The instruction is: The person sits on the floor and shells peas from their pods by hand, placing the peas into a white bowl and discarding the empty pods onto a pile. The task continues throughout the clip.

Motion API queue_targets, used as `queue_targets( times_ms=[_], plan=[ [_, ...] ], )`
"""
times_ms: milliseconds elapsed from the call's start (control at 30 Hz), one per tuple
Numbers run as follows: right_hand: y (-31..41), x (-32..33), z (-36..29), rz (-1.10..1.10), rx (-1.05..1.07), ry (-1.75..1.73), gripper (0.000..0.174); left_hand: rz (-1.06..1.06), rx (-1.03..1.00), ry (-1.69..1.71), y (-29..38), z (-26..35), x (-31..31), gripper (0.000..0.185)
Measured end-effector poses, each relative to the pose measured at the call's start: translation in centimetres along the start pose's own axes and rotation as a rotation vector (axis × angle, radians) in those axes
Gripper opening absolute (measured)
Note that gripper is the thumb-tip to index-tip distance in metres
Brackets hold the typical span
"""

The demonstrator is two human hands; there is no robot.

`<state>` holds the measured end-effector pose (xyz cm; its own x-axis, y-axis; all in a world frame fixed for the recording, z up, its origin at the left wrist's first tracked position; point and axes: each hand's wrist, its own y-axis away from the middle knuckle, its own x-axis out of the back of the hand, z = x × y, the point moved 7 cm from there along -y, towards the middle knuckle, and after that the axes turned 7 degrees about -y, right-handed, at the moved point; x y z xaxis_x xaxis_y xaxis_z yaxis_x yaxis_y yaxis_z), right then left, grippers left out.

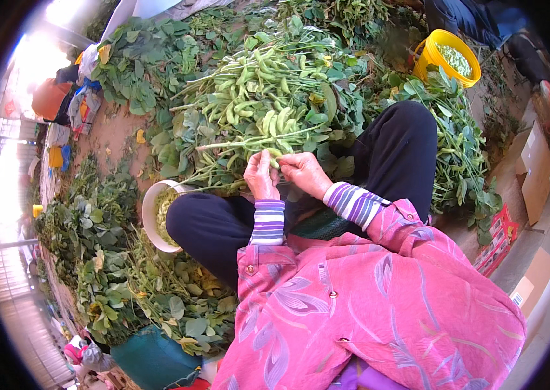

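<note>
My left hand [261, 176] and my right hand [305, 171] meet in front of my lap. A green soybean pod [274, 155] is pinched between the left thumb and fingers. The right thumb and fingertips close at the pod's other end. Just beyond the hands lies a heap of cut soybean plants [250, 97], thick with pods and leaves. One stem with pods [236, 144] crosses the near side of the heap. Beside my left knee stands a white bucket [149, 214] with pale green beans, partly hidden by the knee. Dark green mesh [321, 226] shows between my legs below the forearms.
A yellow bucket [426, 63] of shelled beans stands at the far right, near another person's dark-trousered leg [465, 19]. More bean plants [455, 141] lie beside my right knee, and others [94, 248] at the left. Cardboard [536, 170] lies at right; another person [92, 356] appears lower left.
</note>
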<state>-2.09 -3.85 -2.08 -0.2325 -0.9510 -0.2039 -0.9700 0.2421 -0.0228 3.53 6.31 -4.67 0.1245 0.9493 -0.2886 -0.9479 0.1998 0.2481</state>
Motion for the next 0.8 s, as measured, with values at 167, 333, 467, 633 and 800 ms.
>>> queue_targets(
  times_ms=[167, 333, 467, 633, 800],
  plan=[
    [-0.2, -0.7, -0.3, 0.052, 0.193, 0.391, 0.019, 0.107, -0.181, -0.149, 0.1, 0.6, 0.7, 0.009],
    [-0.2, -0.2, -1.7, 0.108, 0.228, 0.403, 0.018, 0.046, -0.13, -0.102, 0.0, 0.3, 0.4, 0.008],
    [-1.1, 0.2, -0.9, 0.097, 0.128, 0.353, 0.016, -0.05, -0.076, 0.048, -0.7, -0.4, 1.0, 0.011],
    [-1.5, 0.6, -1.5, 0.098, 0.113, 0.161, 0.014, -0.115, 0.012, 0.205, -1.1, -0.2, 0.1, 0.009],
    [-2.7, 2.6, -4.0, 0.033, 0.172, 0.194, 0.013, -0.129, 0.12, 0.251, -1.6, 1.1, -2.4, 0.012]
  ],
)
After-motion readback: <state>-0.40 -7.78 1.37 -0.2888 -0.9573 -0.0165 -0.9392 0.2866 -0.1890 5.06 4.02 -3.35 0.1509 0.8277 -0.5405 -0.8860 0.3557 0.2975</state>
